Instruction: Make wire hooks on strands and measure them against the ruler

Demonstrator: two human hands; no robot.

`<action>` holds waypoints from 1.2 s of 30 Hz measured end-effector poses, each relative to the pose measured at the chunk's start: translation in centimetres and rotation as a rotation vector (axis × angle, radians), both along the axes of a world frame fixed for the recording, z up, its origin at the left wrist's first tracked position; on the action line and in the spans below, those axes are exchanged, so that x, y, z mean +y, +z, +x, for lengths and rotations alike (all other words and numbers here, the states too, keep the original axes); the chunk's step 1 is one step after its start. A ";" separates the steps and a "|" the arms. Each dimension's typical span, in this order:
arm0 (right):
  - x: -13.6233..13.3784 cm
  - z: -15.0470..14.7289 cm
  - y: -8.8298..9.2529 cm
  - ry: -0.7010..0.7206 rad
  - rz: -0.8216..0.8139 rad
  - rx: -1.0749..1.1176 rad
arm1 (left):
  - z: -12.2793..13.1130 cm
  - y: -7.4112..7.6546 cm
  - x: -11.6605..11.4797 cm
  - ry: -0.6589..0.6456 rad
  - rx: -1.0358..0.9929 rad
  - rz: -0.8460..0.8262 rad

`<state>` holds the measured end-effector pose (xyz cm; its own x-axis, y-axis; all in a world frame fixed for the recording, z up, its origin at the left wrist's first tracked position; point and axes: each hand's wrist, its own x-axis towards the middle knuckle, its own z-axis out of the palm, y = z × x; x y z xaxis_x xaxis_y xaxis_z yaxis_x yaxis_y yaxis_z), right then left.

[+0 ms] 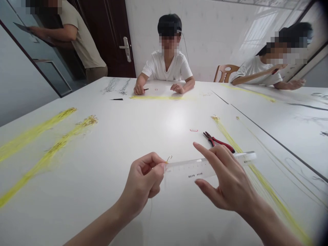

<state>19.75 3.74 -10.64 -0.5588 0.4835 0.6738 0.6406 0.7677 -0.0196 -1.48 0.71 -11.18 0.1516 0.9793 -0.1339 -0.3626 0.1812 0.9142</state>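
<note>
A white table [102,205] spreads beneath a clear plastic ruler [181,171]. Over the ruler, the right hand [229,181] parts thumb and forefinger widely, contact unclear; at the ruler's left end, the left hand [145,177] tightly pinches a golden fishhook [169,159].

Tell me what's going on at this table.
Someone's left hand pinches a small hook at the left end of a clear ruler. Their right hand is over the ruler, thumb and forefinger spread; whether it presses down, I can't tell. Pliers lie just beyond that hand, near a yellow bundle. Two more bundles lie on the left of the table. A co-worker sits across from them.
</note>
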 end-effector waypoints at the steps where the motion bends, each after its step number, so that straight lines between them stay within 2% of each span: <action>1: 0.1 0.1 0.0 -0.010 0.005 -0.017 | -0.1 0.1 0.0 0.003 -0.016 -0.001; 9: 0.2 0.5 0.2 -0.016 0.002 0.010 | -0.2 0.1 0.1 0.023 -0.039 0.005; 15: 0.5 0.5 0.3 0.035 0.020 0.020 | -0.3 0.2 0.0 0.000 -0.095 0.025; 36: 0.5 0.7 0.1 0.061 0.057 0.014 | -0.4 0.1 0.0 -0.032 -0.149 0.045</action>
<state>20.47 4.29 -10.50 -0.5765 0.4093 0.7071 0.5928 0.8052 0.0173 -1.85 0.73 -11.07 0.1981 0.9781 -0.0634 -0.4898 0.1548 0.8580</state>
